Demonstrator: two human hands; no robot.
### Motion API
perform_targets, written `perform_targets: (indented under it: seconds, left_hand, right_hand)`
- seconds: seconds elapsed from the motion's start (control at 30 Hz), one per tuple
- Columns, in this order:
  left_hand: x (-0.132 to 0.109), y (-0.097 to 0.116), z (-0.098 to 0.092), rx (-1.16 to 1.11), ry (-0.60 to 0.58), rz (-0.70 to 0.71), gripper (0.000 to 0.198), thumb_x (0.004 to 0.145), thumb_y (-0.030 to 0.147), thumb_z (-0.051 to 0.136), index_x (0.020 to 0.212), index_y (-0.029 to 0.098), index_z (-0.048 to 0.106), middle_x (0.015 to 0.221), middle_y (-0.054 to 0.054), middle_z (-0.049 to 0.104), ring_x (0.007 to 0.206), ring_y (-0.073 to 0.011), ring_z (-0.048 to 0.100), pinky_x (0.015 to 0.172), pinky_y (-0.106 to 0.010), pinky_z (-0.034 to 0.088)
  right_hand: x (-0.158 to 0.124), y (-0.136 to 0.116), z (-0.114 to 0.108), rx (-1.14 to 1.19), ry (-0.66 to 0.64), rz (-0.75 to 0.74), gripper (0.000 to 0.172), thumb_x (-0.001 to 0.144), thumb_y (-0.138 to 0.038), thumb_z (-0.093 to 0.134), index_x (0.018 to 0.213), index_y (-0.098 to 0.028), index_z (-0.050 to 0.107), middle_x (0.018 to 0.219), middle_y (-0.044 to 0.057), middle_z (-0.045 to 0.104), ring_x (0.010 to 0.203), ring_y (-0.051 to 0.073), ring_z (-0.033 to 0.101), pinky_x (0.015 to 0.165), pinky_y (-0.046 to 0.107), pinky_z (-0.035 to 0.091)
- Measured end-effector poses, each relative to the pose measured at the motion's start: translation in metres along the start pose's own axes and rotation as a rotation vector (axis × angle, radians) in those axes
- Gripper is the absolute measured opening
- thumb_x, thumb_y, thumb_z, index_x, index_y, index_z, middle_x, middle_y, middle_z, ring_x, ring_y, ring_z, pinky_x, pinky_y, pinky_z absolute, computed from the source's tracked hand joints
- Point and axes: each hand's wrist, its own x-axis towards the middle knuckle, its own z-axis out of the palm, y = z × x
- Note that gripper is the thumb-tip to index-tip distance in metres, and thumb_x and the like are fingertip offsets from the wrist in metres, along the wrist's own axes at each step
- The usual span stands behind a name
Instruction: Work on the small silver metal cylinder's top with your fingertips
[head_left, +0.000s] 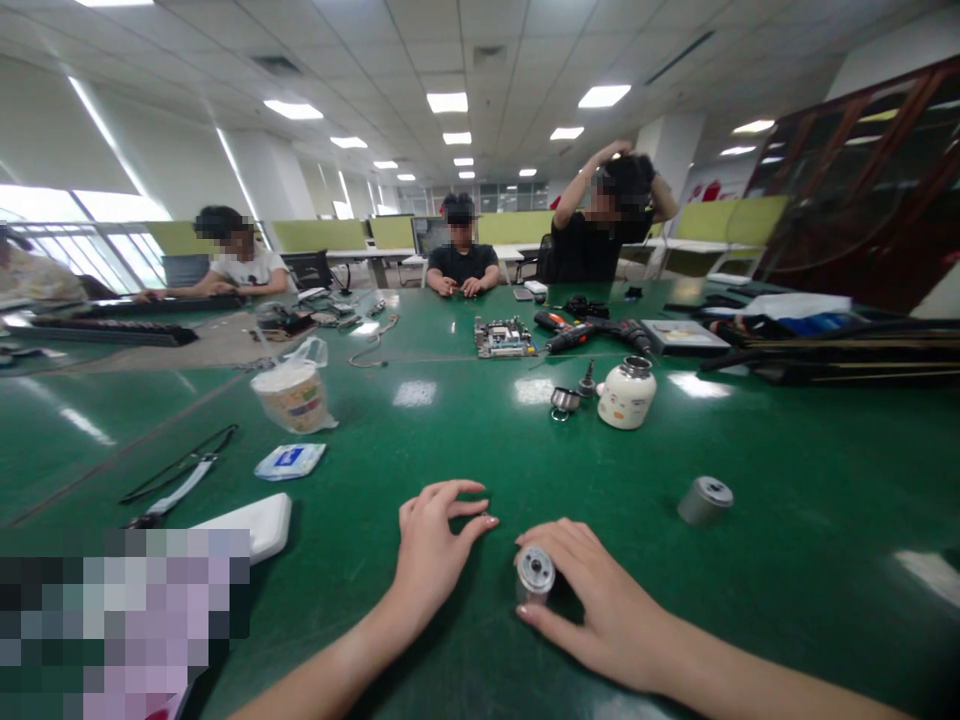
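My right hand point(600, 600) is closed around a small silver cylindrical motor point(535, 572), thumb on its near side and fingers on its far side. The motor stands on the green table, its round end face with a dark centre turned up. To its left, my left hand point(435, 545) hovers just above the tabletop. Its thumb and a finger come together in a pinch, with a tiny dark speck at the tips that is too small to name. A second silver motor point(706, 500) stands apart on the right.
A cream jar point(627, 393) and metal lid parts point(565, 402) stand beyond my hands. Farther back lie a circuit board point(504, 338) and power drills point(596, 335). On the left are a bagged cup point(294, 395), a tissue pack point(290, 461) and a white box-like object point(259, 525). Several people sit around.
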Motion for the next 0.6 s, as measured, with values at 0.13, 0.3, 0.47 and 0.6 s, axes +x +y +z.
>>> perform_targets:
  seconds: [0.13, 0.3, 0.47, 0.6]
  left_hand:
    - [-0.007, 0.019, -0.004, -0.069, 0.009, 0.026, 0.015, 0.08, 0.021, 0.076, 0.092, 0.024, 0.067, 0.088, 0.0, 0.079, 0.092, -0.0245, 0.073, 0.092, -0.041, 0.047]
    - [-0.023, 0.046, -0.007, -0.149, -0.047, 0.204, 0.014, 0.078, 0.017, 0.078, 0.087, 0.026, 0.071, 0.089, 0.0, 0.077, 0.093, -0.0248, 0.068, 0.086, -0.04, 0.048]
    - [-0.026, 0.049, -0.007, -0.133, -0.106, 0.207, 0.019, 0.076, 0.014, 0.08, 0.087, 0.026, 0.071, 0.089, 0.0, 0.076, 0.09, -0.0236, 0.066, 0.083, -0.039, 0.048]
    - [-0.027, 0.049, -0.007, -0.121, -0.117, 0.237, 0.021, 0.074, 0.015, 0.082, 0.087, 0.026, 0.07, 0.086, 0.0, 0.076, 0.089, -0.0234, 0.065, 0.083, -0.038, 0.048]
  right_hand:
    - [-0.001, 0.001, 0.001, 0.01, 0.005, -0.001, 0.028, 0.085, -0.028, 0.067, 0.11, -0.02, 0.056, 0.117, 0.009, 0.063, 0.107, 0.026, 0.056, 0.094, 0.046, 0.042]
    - [-0.002, 0.004, 0.004, 0.023, 0.024, -0.029, 0.034, 0.086, -0.026, 0.067, 0.117, -0.021, 0.054, 0.118, 0.008, 0.063, 0.106, 0.025, 0.055, 0.092, 0.044, 0.042]
    - [-0.002, 0.003, 0.005, 0.033, 0.033, -0.028, 0.031, 0.086, -0.026, 0.066, 0.115, -0.022, 0.055, 0.116, 0.007, 0.063, 0.104, 0.024, 0.055, 0.09, 0.042, 0.043]
    - [-0.002, 0.002, 0.004, 0.04, 0.027, -0.028, 0.03, 0.086, -0.026, 0.065, 0.114, -0.021, 0.054, 0.114, 0.008, 0.063, 0.102, 0.025, 0.055, 0.089, 0.042, 0.044]
